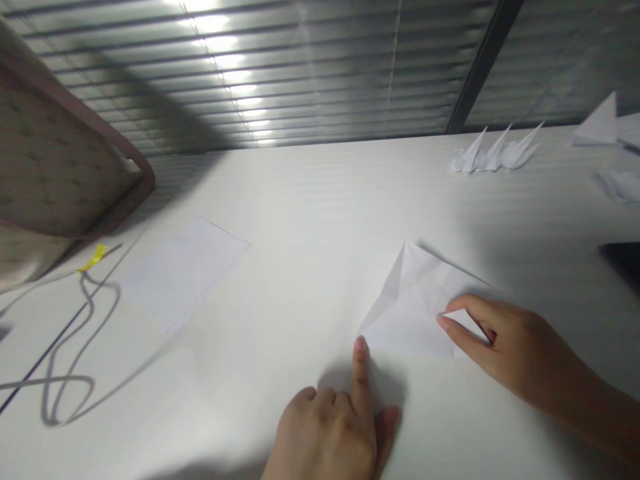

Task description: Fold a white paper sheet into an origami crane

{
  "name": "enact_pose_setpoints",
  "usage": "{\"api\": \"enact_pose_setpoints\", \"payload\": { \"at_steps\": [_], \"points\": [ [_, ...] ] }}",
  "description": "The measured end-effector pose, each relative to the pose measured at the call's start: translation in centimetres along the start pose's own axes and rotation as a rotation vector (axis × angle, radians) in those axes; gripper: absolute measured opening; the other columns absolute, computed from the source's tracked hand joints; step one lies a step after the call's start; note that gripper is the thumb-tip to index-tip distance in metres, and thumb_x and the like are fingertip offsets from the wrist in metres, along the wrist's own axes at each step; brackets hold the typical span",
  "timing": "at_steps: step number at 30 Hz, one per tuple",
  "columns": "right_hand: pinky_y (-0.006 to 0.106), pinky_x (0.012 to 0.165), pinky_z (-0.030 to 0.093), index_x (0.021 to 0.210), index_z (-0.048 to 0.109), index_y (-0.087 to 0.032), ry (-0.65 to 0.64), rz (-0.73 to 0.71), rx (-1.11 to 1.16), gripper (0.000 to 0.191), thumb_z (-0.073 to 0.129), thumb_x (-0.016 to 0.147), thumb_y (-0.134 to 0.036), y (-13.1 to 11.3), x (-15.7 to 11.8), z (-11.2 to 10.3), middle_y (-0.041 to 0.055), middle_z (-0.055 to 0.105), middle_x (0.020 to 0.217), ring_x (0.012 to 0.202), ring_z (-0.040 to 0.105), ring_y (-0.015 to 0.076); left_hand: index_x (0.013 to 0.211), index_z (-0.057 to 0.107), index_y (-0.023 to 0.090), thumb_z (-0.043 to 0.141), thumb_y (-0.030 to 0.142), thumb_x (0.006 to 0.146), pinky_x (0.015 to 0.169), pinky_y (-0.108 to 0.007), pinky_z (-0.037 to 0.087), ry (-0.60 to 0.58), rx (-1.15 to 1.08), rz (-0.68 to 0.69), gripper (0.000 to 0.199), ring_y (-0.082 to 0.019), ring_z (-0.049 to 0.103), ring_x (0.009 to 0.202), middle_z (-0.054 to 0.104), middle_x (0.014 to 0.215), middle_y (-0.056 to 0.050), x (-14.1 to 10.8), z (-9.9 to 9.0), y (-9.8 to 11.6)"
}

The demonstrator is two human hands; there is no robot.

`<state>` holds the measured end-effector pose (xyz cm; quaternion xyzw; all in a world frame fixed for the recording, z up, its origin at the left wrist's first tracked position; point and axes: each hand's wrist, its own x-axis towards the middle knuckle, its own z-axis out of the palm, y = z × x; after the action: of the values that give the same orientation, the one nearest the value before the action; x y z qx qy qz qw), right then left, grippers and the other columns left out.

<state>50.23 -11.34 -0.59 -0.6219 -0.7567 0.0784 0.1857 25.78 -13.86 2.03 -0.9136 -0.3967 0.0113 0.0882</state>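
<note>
A sheet of white paper folded into a creased, roughly kite-shaped form (415, 300) lies on the white table (310, 207). My left hand (325, 433) is at its near-left corner, with the index finger extended and its tip at the paper and the other fingers curled. My right hand (505, 340) rests over the paper's right side, thumb and index finger spread apart on it. Neither hand visibly grips the paper. The right hand hides part of the paper's right corner.
A flat white sheet (183, 270) lies left of the hands. Several folded paper figures (495, 152) stand near the back edge, with more paper (600, 123) at the right. A padded object (55, 160), a cable with yellow tape (93, 257) and a dark object (623, 263) sit around the table.
</note>
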Motion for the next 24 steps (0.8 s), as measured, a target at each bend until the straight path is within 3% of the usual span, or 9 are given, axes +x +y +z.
{"api": "enact_pose_setpoints", "payload": {
  "at_steps": [6,11,19,24],
  "points": [
    [0.025,0.048,0.037,0.075,0.059,-0.022,-0.016,0.011,0.018,0.023,0.05,0.088,-0.04,0.0,-0.1,0.0,-0.0032,0.056,0.054,0.043,0.048,0.0124,0.114,0.064,0.008,0.05,0.024,0.09,0.037,-0.029,0.049,-0.053,-0.05,0.027,0.032,-0.017,0.061,0.039,0.067,0.052,0.001,0.6,-0.6,-1.4],
    [0.025,0.049,0.038,0.076,0.059,-0.022,-0.021,0.009,0.035,0.023,0.05,0.088,-0.039,0.1,0.0,0.0,-0.0029,0.058,0.056,0.044,0.049,0.0125,0.119,0.06,0.005,0.051,0.022,0.089,0.037,-0.029,0.047,-0.087,-0.076,0.009,0.036,-0.017,0.06,0.038,0.065,0.05,0.001,0.1,0.0,-1.6],
    [0.026,0.05,0.038,0.075,0.059,-0.022,-0.005,0.007,0.025,0.025,0.049,0.088,-0.041,0.1,-0.2,0.1,-0.0026,0.058,0.055,0.044,0.049,0.0129,0.116,0.061,0.002,0.051,0.016,0.087,0.036,-0.027,0.045,-0.019,-0.029,0.043,0.034,-0.014,0.058,0.037,0.062,0.048,0.004,-0.1,0.2,-1.3],
    [0.026,0.049,0.038,0.077,0.059,-0.023,-0.003,0.02,0.03,0.023,0.05,0.088,-0.04,0.2,-0.4,0.2,-0.0027,0.06,0.058,0.043,0.048,0.0128,0.115,0.064,0.008,0.052,0.02,0.088,0.035,-0.029,0.046,-0.042,-0.079,0.019,0.032,-0.017,0.06,0.037,0.063,0.048,0.003,0.2,0.0,-2.0]
  ]
}}
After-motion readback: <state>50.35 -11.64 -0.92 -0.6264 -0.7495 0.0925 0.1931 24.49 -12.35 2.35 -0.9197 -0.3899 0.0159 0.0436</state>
